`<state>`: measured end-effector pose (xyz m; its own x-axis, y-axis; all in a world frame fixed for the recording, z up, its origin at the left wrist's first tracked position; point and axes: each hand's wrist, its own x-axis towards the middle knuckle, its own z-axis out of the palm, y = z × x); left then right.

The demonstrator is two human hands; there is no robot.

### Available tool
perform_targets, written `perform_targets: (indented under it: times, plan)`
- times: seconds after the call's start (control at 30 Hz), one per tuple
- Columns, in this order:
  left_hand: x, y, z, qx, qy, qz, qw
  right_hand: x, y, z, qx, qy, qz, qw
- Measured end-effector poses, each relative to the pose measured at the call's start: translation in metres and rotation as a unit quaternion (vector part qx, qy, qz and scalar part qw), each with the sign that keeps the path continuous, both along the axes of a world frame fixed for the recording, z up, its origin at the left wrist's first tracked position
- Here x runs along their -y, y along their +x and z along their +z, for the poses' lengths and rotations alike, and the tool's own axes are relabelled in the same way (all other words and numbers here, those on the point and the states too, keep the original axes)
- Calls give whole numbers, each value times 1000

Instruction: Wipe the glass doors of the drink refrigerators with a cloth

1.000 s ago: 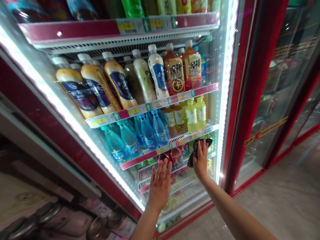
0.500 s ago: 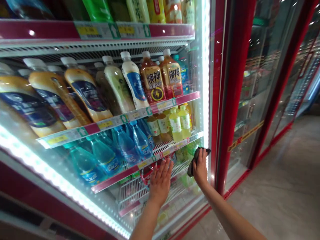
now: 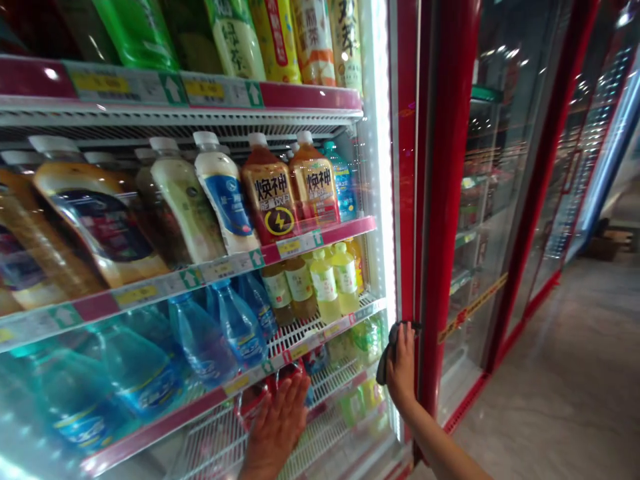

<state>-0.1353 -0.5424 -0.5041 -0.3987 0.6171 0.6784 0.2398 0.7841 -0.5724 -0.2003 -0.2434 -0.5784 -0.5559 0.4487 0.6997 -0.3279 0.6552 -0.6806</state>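
Note:
My left hand [image 3: 281, 425] is open with its fingers stretched out. It hovers in front of the lower wire shelf [image 3: 200, 437], near red packs [image 3: 250, 403], and holds nothing. My right hand [image 3: 403, 373] presses a dark, crumpled cloth [image 3: 384, 365] against the right edge of the lit cooler, beside the light strip [image 3: 384, 200]. Part of the cloth is hidden behind the fingers. Above my left hand, blue bottles [image 3: 245, 327] stand on a shelf. Small yellow bottles [image 3: 325, 287] stand further right on that shelf.
Tea bottles [image 3: 270, 190] fill the shelf above, behind a price-label rail [image 3: 220, 268]. Green and yellow drinks [image 3: 235, 40] stand at the top. To the right are red-framed glass doors [image 3: 450, 167] and a grey floor [image 3: 545, 373].
The view has shifted right and closer to the shelves. My left hand now appears lower and further left. My right hand with the cloth appears slightly lower, still at the cooler's edge.

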Motion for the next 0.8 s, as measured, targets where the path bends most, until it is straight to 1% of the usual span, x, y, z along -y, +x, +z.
perform_targets:
  times: [0.03,0.07,0.13,0.2,0.23,0.27,0.3,0.33,0.43,0.47,0.5,0.53,0.57,0.6,0.7,0.73,0.77,0.8]
  plan:
    - [0,0,1,-2,-6,-2,1000,3,2,-5,-1,6,6,1000]
    - [0,-1,1,-4,-11,-1,1000,5,1,-5,-9,21,17,1000]
    - [-1,-2,3,-10,-14,-4,1000,0,-7,7,-40,56,37,997]
    - [-2,-4,4,-18,-11,-16,1000,-16,-21,24,-75,68,38,994]
    - [-3,-5,5,-23,-8,-23,999,-26,-27,28,-92,65,35,993]
    - [-4,-6,5,-28,-4,-31,999,-35,-32,28,-108,57,32,992]
    - [-6,-7,4,-32,0,-38,999,-42,-35,21,-124,47,30,991]
    - [-8,-7,3,-35,7,-44,998,-48,-35,9,-136,37,30,990]
    - [-17,-4,-6,-37,35,-48,998,-53,-31,-47,-148,33,20,988]
    - [-19,-2,-11,-39,43,-48,997,-53,-31,-62,-152,38,10,988]
    - [-21,-1,-16,-42,48,-48,997,-55,-33,-72,-162,45,0,986]
    - [-23,0,-22,-47,50,-49,996,-57,-36,-73,-179,52,-10,983]
    - [-24,1,-28,-53,50,-53,996,-62,-42,-67,-198,60,-15,978]
    - [-24,1,-33,-59,48,-58,995,-68,-48,-55,-222,68,-18,972]
    - [-24,-3,-47,-74,46,-72,994,-86,-65,-8,-273,108,-6,956]
    - [-23,-6,-51,-79,43,-75,993,-89,-67,1,-284,123,-5,951]
    - [-23,-8,-53,-83,39,-79,993,-89,-67,1,-286,139,-5,948]
    - [-23,-11,-55,-87,36,-81,992,-88,-66,-7,-278,157,-7,948]
